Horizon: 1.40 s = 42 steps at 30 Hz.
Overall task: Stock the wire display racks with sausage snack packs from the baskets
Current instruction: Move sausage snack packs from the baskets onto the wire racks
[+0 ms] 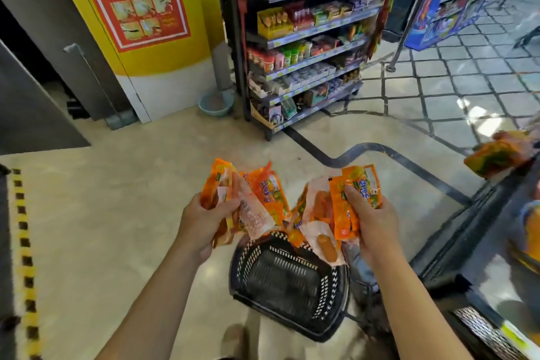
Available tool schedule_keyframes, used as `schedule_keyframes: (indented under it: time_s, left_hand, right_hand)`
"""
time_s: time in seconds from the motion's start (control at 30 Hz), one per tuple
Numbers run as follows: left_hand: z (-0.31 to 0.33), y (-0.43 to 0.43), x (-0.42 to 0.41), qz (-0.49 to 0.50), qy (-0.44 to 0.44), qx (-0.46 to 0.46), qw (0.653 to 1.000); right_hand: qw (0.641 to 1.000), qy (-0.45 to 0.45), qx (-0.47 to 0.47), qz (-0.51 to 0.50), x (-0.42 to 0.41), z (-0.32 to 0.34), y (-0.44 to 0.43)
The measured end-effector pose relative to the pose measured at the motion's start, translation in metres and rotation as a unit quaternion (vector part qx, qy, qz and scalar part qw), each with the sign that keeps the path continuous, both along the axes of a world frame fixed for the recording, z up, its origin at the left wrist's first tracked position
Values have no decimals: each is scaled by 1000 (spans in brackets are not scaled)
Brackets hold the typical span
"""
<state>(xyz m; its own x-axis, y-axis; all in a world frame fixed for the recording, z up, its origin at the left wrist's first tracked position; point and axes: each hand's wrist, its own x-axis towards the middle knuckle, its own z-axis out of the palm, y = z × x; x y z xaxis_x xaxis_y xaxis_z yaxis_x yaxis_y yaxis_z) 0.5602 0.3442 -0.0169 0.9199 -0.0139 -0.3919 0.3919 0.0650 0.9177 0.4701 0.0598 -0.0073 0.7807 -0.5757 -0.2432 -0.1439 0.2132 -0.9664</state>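
Beige floor [117, 199] is carrying a black basket [327, 292]; teal basin [214, 110] sitting by the yellow pillar [187, 47], stocked shelf unit [315, 58] standing beside it, yellow-black tape [24, 242] running along left.

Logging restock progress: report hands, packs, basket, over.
Left hand grips a bunch of sausage packs. Right hand grips a second bunch. Black basket below, looks empty. Nothing in the way.
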Motion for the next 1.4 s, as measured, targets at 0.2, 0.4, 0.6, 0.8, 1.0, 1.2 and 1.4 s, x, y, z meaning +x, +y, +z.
schedule_keyframes:
  time_s: [0.2,0.4,0.6,0.8,1.0,1.2,1.4]
  left_hand:
    - [-34,-17,69,-56,30,10,998]
    - [-75,-37,128,-133,63,29,989]
    - [-134,-63,155,-181,94,78,976]
    - [-236,-85,153,-189,142,152,960]
    - [-372,-100,141,-170,190,203,945]
    - [-516,-112,125,-184,219,238,928]
    - [-646,-118,118,-181,235,257,920]
  right_hand:
    - [998,34,24,-55,42,-31,-5]
    - [989,66,41,-126,66,-66,-3]
    - [976,118,54,-174,71,-126,-6]
    - [961,196,55,-189,70,-234,-18]
    - [946,274,46,-169,66,-380,-24]
    - [939,300,74,-151,62,-517,-16]
    - [923,330,86,-177,52,-647,-8]
